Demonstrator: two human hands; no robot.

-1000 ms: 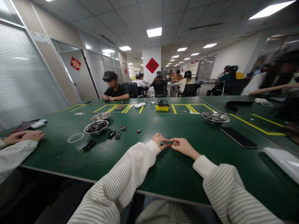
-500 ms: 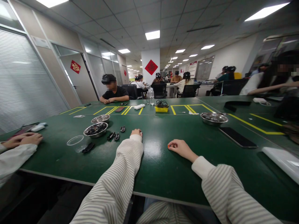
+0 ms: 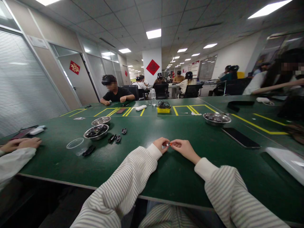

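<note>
Single head-worn view, facing forward and down over green table (image 3: 178, 180); left hand (image 3: 161, 144), right hand (image 3: 185, 149) near

The left sleeve (image 3: 118, 186) and right sleeve (image 3: 231, 188) are loose and off-white with narrow grey stripes (the fabric bunches into soft folds along the forearms). Each ends in a plain whitish cuff (image 3: 204, 169), and the left hand (image 3: 161, 144) and right hand (image 3: 186, 149) are bare. Similar striped cloth (image 3: 163, 218) shows at the lap.
</note>
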